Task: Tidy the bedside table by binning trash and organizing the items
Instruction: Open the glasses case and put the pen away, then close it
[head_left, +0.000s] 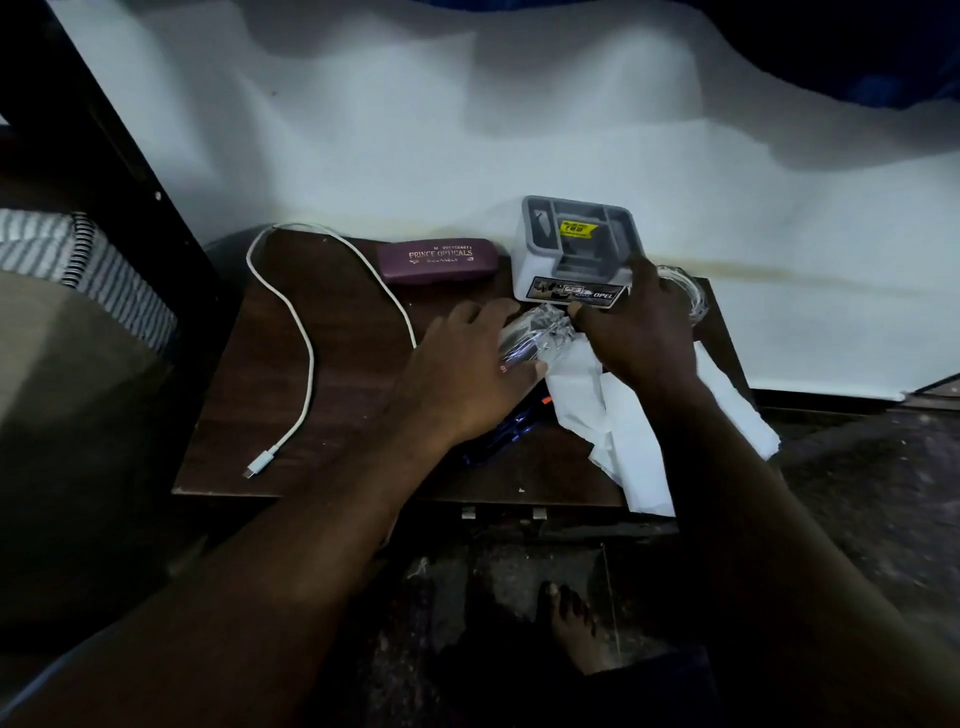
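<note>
On the dark wooden bench (353, 332) beside the bed, my things lie scattered against the white wall. A sheet of crumpled white tissue paper (634, 441) sprawls over the right front corner, partly hanging past the edge. A white charging cable (310, 358) loops across the left half, with its plug near the front edge. At the back stands a grey organiser (540, 249) with a yellow sticker inside. Just left of it lies a maroon glasses case (436, 260), flat along the wall.

My left hand (467, 374) curls over a crumpled clear plastic wrapper (540, 327) in front of the organiser, fingers on top and thumb pressed to its near side. My right hand (639, 332) has its thumb low against the organiser's front label and a finger up at its rim. I cannot tell whether it truly grips. Blue pens (498, 436) peek out under my left wrist, beside the tissue.
</note>
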